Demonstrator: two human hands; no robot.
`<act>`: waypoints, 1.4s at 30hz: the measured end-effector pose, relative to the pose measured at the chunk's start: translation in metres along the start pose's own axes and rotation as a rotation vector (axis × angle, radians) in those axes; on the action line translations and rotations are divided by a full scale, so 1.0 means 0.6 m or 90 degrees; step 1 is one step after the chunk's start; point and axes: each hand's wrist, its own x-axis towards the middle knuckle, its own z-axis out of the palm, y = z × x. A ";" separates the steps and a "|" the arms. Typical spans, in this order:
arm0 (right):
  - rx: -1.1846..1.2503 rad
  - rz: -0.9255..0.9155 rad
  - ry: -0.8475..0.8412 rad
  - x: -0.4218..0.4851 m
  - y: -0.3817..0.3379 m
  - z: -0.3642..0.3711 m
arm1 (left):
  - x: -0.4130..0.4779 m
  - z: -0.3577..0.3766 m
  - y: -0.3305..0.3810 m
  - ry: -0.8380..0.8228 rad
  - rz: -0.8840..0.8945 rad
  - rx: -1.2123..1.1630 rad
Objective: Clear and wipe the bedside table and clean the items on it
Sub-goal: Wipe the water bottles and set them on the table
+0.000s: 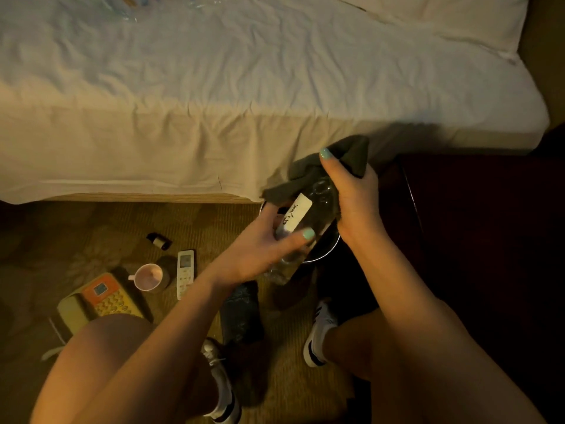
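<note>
A yellow and orange phone point(101, 301) lay on the carpet at the far left, its handset along its left side. Just right of it stood a pink mug point(148, 277), handle to the left, on a dark round mat point(167, 267). Beyond the mug a small dark vial point(159, 240) lay on its side. A white remote point(185, 273) lay lengthways just right of the mat, screen end toward the bed point(214, 87), whose white sheet hung down to the floor across the top of the view.

The left hand point(260, 249) gripped the lower part of a clear bottle point(301, 218) held in the air, thumb across the front beside the white label and fingers curled behind. The bottle tilted, its base toward the person and its top up and to the right. Under it sat a dark round dish with a shiny rim point(325, 255), partly hidden by bottle and hands. Nearer the person, a dark speckled thing point(241, 313) lay on the carpet between two black and white shoes; I could not tell what it was.

A dark cloth point(336, 160) was bunched over the bottle's upper end. The right hand point(354, 197) clutched it against the glass, thumb pointing up over the folds.

At the far right stood the dark wooden bedside table point(474, 224), its top in deep shadow, close beside the bed's corner.
</note>
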 end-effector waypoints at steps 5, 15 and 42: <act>-0.106 -0.026 0.060 -0.005 0.010 0.010 | 0.011 0.031 -0.019 0.092 -0.044 0.165; -0.459 -0.180 -0.238 0.013 -0.011 -0.016 | 0.008 -0.062 -0.004 -0.159 -0.038 0.043; -0.326 0.326 -0.274 0.025 0.005 -0.020 | 0.013 -0.088 -0.050 0.013 0.089 0.534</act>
